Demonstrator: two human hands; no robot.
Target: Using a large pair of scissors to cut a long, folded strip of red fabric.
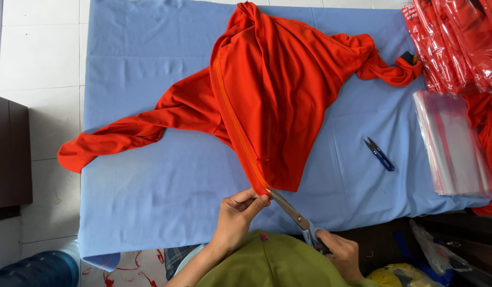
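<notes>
Left hand [236, 215]: pinches the orange jacket [272, 90] hem by the zipper.
Right hand [339, 254]: fingers closed through the scissors [288, 208] handles, blades beside the pinch.
Risk: blades could nick fabric or fingertips, being so close.

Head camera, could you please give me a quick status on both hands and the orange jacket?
Left hand pinching orange jacket hem at zipper end. Right hand gripping scissors, blades at hem. Small blue snips lying apart, nothing in the way.

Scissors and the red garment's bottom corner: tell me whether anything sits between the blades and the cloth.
Nothing visible does. The scissors, held in the right hand, point straight at the red garment at its lower corner, which the left hand pinches from the side. The small blue snips lie apart on the blue sheet.
</notes>
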